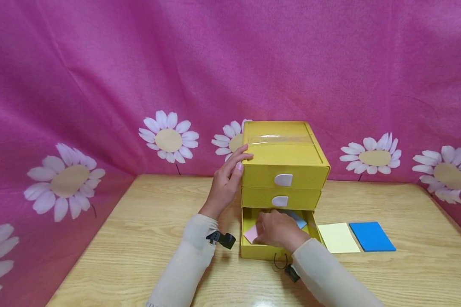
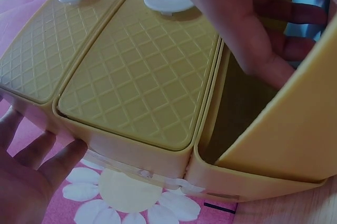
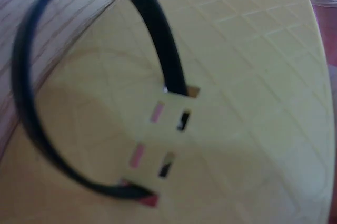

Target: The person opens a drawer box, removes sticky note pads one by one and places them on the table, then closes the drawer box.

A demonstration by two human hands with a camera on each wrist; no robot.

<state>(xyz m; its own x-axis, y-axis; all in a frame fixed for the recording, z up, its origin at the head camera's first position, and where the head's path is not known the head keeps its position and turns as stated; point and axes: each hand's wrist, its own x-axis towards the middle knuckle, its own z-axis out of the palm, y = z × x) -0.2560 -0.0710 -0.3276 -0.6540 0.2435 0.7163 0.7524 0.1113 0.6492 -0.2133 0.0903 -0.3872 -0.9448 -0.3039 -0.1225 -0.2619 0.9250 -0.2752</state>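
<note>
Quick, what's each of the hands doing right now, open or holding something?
Left hand: open, touching the box.
Right hand: in the drawer; can't tell if it grips the pink paper.

A yellow 3-drawer box (image 1: pixel 283 164) stands right of centre, bottom drawer (image 1: pixel 258 252) pulled out, pink paper (image 1: pixel 250 234) and pale-blue paper (image 1: pixel 297 218) inside.

Booth: daisy cloth (image 1: pixel 276 55), wooden table (image 1: pixel 157 213)
</note>
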